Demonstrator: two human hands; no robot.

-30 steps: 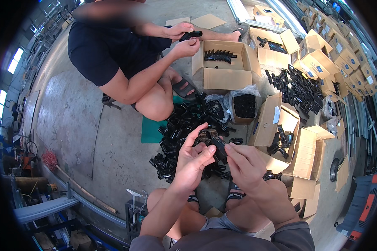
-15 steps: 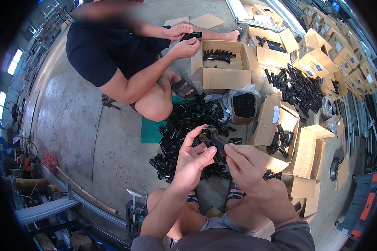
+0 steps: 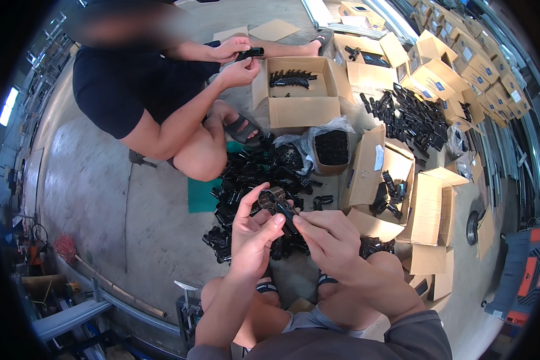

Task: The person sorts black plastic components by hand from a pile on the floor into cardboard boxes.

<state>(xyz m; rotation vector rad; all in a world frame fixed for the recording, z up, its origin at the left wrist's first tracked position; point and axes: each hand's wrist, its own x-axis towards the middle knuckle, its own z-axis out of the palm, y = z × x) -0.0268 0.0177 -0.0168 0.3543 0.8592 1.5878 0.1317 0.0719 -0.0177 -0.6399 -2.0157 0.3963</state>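
Note:
In front of me I hold a glossy black part with a ring-shaped end [image 3: 274,197]. My left hand [image 3: 253,235] grips it, with the thumb on the near side and the forefinger curled by the ring. The fingers of my right hand [image 3: 330,237] pinch the part's narrow end from the right. Whether a second small piece is under those fingertips, I cannot tell. Below and beyond my hands lies a heap of similar black parts [image 3: 246,174], partly hidden by them.
Across from me sits a person in a dark shirt [image 3: 114,90], holding a black part [image 3: 251,53]. Open cardboard boxes [image 3: 306,111] and another pile of black parts [image 3: 411,123] stand to the right. A plastic-lined box [image 3: 333,149] adjoins the heap. A toolbox [image 3: 525,273] is far right.
The part in my hands has tilted, so its ring end now shows clearly by my left fingers. My right hand has shifted slightly left. The whole view has swung a little.

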